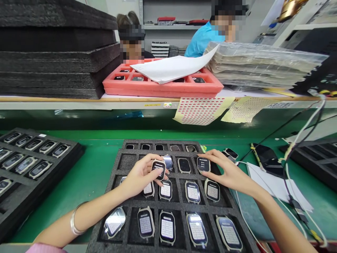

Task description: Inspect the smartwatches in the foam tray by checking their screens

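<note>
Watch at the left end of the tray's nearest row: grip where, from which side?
Probably the long side edges of the watch, pinched from above, coming in from the near side. It lies face up and skewed in a walled pocket of the foam tray, top end leaning right, so turn the fingers to match. The left forearm passes just beyond it.
</note>
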`<act>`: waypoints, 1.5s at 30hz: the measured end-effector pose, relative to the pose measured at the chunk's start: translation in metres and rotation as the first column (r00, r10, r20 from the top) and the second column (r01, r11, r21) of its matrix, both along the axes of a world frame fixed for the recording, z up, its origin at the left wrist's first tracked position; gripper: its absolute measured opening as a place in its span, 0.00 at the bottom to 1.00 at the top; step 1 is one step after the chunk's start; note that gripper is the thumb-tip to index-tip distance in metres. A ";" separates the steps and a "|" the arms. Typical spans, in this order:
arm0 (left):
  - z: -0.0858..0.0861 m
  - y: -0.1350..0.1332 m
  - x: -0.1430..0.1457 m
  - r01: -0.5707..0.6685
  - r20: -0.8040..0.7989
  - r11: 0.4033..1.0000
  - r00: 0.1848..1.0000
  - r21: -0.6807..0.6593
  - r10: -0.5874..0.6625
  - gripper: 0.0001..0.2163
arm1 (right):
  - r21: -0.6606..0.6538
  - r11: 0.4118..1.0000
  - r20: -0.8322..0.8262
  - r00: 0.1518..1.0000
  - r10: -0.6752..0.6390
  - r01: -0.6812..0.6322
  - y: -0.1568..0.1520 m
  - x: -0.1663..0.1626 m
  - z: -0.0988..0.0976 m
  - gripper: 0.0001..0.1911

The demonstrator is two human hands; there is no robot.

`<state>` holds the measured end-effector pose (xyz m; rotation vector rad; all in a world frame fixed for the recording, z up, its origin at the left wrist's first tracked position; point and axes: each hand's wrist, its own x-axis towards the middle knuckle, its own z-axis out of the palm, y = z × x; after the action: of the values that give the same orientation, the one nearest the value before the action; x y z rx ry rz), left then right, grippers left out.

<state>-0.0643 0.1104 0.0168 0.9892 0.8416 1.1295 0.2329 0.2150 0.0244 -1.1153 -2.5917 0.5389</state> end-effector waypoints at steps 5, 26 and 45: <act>0.004 -0.001 -0.001 -0.014 0.001 1.000 1.000 0.008 0.014 0.13 | 0.109 0.993 -0.014 0.999 0.036 -0.035 -0.006 -0.004 0.005 0.23; 0.011 -0.009 0.003 -0.193 -0.062 0.979 0.979 0.057 0.197 0.17 | -0.428 0.890 -0.517 0.850 -0.101 -0.155 -0.039 -0.093 0.027 0.09; 0.002 -0.008 0.001 -0.178 -0.178 0.984 0.968 0.012 0.178 0.15 | -0.735 0.493 -0.667 0.628 -0.401 -0.466 -0.048 -0.097 0.016 0.16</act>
<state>-0.0634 0.1019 0.0185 1.0387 1.0945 1.2025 0.1363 0.1674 0.0408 -0.6844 -1.4069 2.0236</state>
